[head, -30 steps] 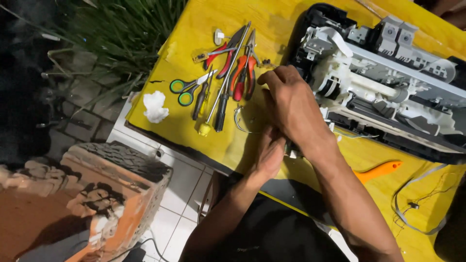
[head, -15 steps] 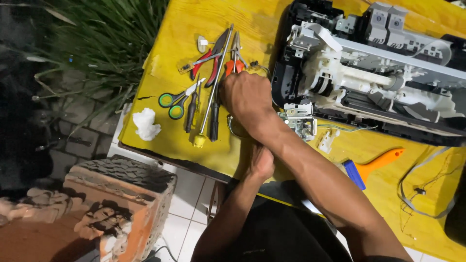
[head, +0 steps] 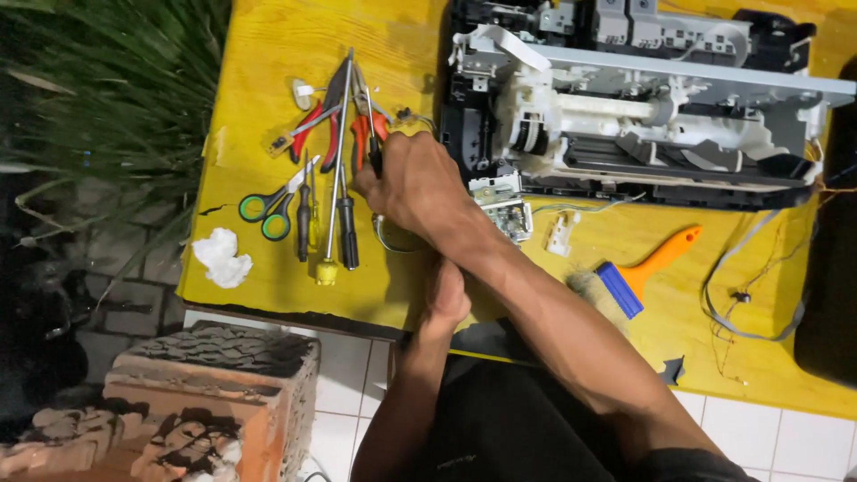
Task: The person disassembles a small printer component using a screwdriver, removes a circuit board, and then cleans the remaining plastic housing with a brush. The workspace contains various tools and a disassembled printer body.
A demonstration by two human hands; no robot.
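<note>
Hands differ: right hand (head: 412, 186) grips a black-handled tool (head: 375, 153) among the screwdrivers (head: 339, 214); left hand (head: 444, 299) rests empty, loosely curled.

Left hand (head: 444, 299) half hidden beneath right forearm (head: 536, 303)

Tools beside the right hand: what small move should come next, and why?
Probably lift the black-handled tool clear of the row: the right hand has its fingers on it beside the red pliers, while the left hand rests at the table edge.
</note>
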